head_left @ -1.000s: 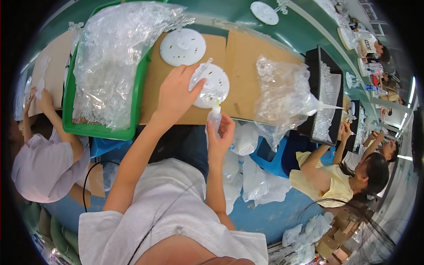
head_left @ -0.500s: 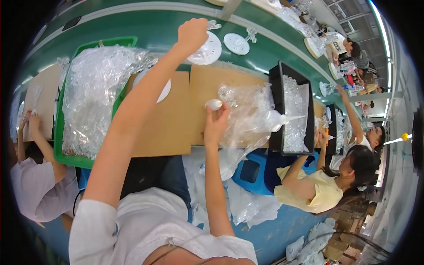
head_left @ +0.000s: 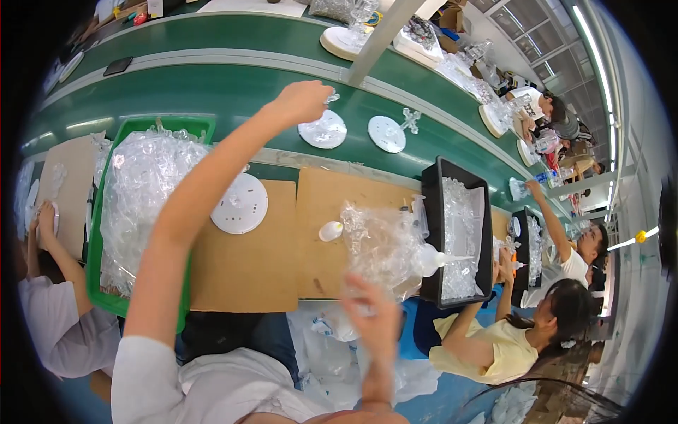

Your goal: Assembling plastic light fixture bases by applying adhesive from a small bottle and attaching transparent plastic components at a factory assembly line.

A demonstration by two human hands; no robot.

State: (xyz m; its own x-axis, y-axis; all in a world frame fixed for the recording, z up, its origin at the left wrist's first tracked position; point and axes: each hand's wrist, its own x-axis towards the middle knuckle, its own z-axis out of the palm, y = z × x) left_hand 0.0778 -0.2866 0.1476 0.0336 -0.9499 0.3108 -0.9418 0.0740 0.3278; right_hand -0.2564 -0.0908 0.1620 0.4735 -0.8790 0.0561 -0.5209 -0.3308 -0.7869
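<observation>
My left hand reaches across to the green surface. Its fingers are closed on a small clear plastic piece at the far edge of a round white disc. A second white disc lies to the right, with a clear branched piece at its rim. Motion blurs my right hand at the near edge of the cardboard; its fingers look apart, and I see nothing held. A small white bottle lies on the cardboard. Another white disc sits beneath my left forearm.
A green crate heaped with clear plastic parts stands left. To the right are a black bin of clear parts, a clear bag and a white bottle with a long nozzle. Other people work on both sides.
My right hand has let go of the small white bottle and drawn back toward me. The view has tilted, so the table sits lower. My left hand stays by the far disc.
</observation>
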